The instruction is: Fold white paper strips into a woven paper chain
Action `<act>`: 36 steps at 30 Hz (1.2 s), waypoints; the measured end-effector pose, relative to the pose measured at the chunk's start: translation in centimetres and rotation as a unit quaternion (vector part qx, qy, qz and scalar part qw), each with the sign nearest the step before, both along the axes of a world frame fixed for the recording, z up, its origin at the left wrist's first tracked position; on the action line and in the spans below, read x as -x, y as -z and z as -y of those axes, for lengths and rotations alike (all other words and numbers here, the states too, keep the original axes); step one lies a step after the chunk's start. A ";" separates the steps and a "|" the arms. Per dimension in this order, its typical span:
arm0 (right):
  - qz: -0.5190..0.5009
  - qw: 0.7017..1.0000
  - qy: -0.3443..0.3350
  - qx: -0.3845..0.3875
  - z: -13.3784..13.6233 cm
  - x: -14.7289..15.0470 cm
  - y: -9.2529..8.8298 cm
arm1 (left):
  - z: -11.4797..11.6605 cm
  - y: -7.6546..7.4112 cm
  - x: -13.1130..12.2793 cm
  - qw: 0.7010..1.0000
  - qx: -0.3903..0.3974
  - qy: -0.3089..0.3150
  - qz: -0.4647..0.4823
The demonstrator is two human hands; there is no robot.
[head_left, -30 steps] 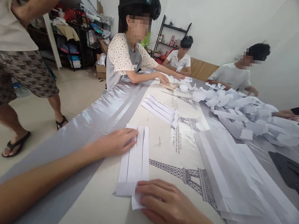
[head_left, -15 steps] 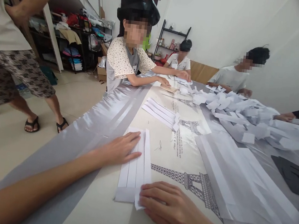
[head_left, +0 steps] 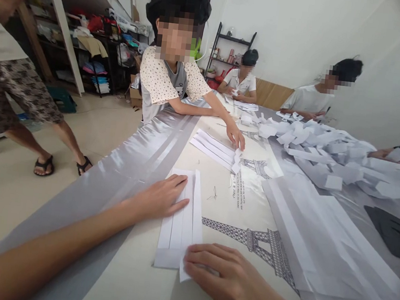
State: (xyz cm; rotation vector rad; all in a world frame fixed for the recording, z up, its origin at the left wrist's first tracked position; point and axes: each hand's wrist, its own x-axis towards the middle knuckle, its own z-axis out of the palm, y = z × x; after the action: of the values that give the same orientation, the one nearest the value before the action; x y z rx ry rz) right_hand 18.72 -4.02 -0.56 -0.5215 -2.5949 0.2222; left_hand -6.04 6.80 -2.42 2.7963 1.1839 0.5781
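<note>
A folded white paper sheet [head_left: 187,221] with lengthwise creases lies in front of me on the patterned tablecloth [head_left: 218,239]. My left hand [head_left: 162,196] rests flat on its upper left part, thumb and fingers apart. At the sheet's lower right corner, my right hand [head_left: 220,272] has its fingers together over a small loose flap [head_left: 186,271]; the thumb is hidden. Farther up the table lies another folded paper [head_left: 212,149], with crumpled white bits [head_left: 236,161] at its right end. A co-worker's hand [head_left: 236,136] reaches down to those bits.
Large white sheets [head_left: 315,245] are stacked to the right. Behind them spreads a heap of paper pieces [head_left: 343,157], with people seated around it. A dark flat object [head_left: 392,234] lies at the right edge. Someone in patterned shorts [head_left: 18,93] stands at left.
The co-worker across from me has reached toward the second folded paper and leaned nearer. The standing person has shifted left in view. My hands have stayed nearly in place.
</note>
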 end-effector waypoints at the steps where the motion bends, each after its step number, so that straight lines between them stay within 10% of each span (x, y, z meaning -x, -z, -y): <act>1: -0.004 1.000 0.006 0.002 0.0 0.1 -0.1 | 0.0 0.0 0.0 1.000 0.001 0.001 0.000; 20: -0.029 0.949 0.107 0.294 0.6 0.8 -0.2 | -0.1 -0.1 -0.3 1.000 -0.003 0.002 -0.030; 29: -0.016 0.988 0.051 0.145 0.6 1.1 1.2 | 0.0 -0.4 -0.4 0.999 -0.002 0.004 -0.038; 36: -0.011 0.975 0.060 0.215 0.7 1.5 0.7 | 0.0 -0.5 -0.4 0.999 -0.005 0.005 -0.039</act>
State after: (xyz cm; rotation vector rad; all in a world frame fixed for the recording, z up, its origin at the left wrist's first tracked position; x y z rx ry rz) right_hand 17.22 -4.69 -1.29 -0.8162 -2.4833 0.7547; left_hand -5.61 6.75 -1.89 2.8558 1.1828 0.4801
